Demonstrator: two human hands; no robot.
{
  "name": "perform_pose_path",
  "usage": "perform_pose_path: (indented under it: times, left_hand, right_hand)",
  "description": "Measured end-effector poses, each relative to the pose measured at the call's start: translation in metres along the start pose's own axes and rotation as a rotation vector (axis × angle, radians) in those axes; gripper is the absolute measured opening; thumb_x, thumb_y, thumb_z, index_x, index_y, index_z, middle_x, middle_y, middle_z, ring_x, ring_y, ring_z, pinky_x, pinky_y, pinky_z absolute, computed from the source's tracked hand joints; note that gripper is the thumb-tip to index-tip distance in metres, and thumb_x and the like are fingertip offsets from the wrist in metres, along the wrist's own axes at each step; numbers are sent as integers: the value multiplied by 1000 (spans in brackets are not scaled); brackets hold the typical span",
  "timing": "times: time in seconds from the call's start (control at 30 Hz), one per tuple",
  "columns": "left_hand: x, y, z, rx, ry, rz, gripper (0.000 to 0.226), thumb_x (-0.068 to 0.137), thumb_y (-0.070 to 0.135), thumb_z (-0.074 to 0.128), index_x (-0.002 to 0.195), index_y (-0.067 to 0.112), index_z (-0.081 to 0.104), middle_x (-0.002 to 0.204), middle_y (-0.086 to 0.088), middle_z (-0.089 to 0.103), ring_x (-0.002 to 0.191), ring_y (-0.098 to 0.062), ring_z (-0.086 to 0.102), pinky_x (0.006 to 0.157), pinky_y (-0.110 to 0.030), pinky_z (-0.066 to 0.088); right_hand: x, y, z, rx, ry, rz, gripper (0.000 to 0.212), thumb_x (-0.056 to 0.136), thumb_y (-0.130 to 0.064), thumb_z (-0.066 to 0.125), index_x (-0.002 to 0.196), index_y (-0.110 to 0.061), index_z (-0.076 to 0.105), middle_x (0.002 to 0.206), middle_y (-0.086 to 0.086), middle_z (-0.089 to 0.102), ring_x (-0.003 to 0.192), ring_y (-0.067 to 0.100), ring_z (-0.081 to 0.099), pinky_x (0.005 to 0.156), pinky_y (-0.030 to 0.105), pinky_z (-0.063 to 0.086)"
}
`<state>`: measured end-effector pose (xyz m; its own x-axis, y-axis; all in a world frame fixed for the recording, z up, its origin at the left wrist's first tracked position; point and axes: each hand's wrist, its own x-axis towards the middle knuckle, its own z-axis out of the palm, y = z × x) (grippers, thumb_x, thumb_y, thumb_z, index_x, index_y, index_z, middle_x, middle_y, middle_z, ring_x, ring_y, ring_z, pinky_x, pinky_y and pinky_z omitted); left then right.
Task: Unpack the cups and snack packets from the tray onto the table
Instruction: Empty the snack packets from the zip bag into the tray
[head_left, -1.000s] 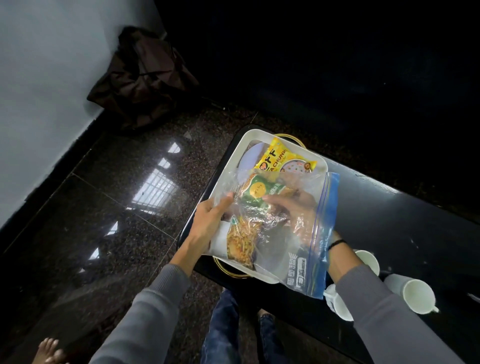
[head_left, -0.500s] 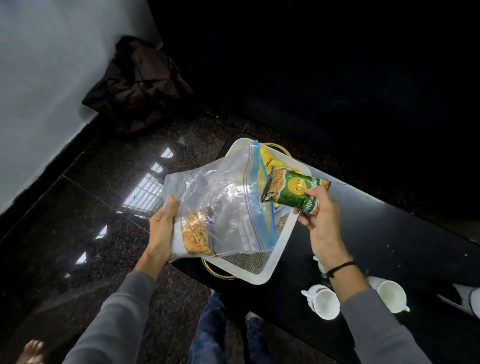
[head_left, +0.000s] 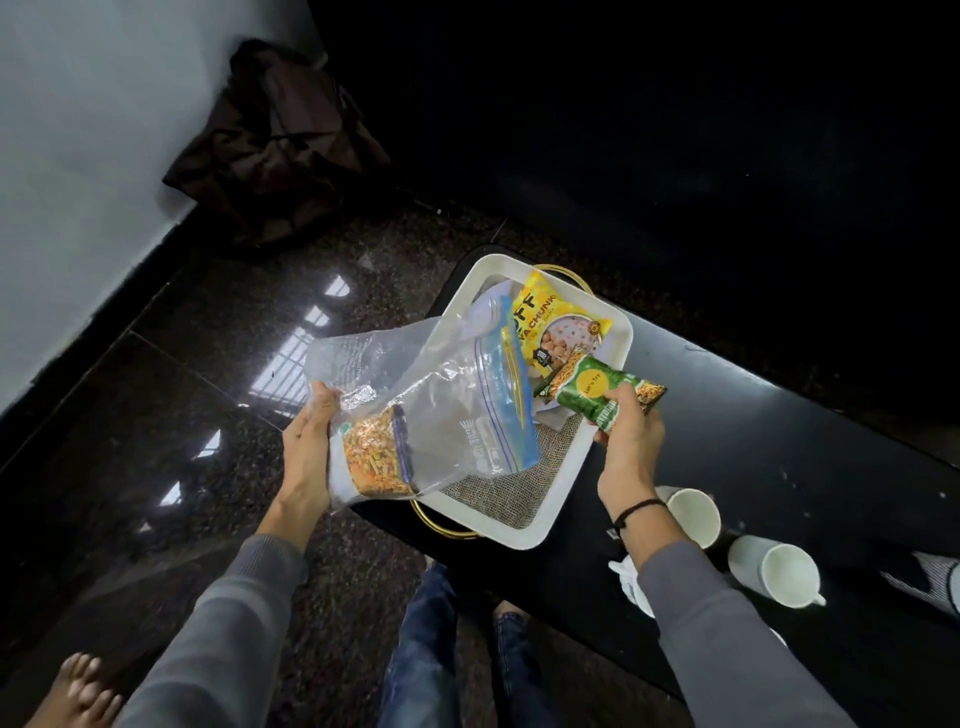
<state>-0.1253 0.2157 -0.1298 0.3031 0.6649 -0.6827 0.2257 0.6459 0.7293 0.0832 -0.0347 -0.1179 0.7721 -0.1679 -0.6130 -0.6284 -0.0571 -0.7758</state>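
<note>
My left hand (head_left: 307, 451) grips a clear zip bag (head_left: 441, 395) by its lower left corner, held over the left edge of the white tray (head_left: 558, 512). An orange snack packet (head_left: 374, 460) sits inside the bag. My right hand (head_left: 631, 444) holds a green snack packet (head_left: 597, 388) above the tray's right rim. A yellow snack packet (head_left: 558, 327) lies at the far end of the tray. White cups (head_left: 693, 517) (head_left: 779, 574) lie on the black table (head_left: 769, 441) to the right of my right arm; a third cup (head_left: 631, 582) is partly hidden behind my sleeve.
The tray sits at the table's left end, with gold handles (head_left: 441, 522) and a woven mat inside. A dark bag (head_left: 275, 150) is slumped against the wall on the glossy stone floor. Bare toes (head_left: 78, 691) show at the bottom left. My knees sit below the table edge.
My right hand drew the green packet out of the zip bag and moved right with it. My left hand swung the bag leftward, off the middle of the tray.
</note>
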Motion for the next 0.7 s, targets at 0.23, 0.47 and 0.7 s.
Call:
perform_pose_path:
  times: [0.23,0.47,0.7]
  left_hand:
    - [1,5,-4,-9,-47,-29,36,86,55,69,83,21,81,93,-6,79,85,-25,75,81,-43,63]
    - [-1,0,13,31,-80,-15,33,95,46,65,85,17,77,86,-6,79,75,-21,75,67,-36,66]
    - [-6,-5,23,68,-81,15,35,98,48,61,87,18,74,77,0,80,64,-14,75,56,-27,62]
  right_hand:
    - [5,11,12,-170,-254,109,37,69,-34,73,103,-19,69,91,-3,75,76,13,70,51,24,53]
    - [15,26,25,-454,-350,58,44,86,-41,76,116,-11,63,113,8,70,99,19,64,87,35,52]
    - [-10,-10,6,-335,-339,-281,12,80,-25,82,87,-31,74,85,-8,76,73,1,69,64,9,52]
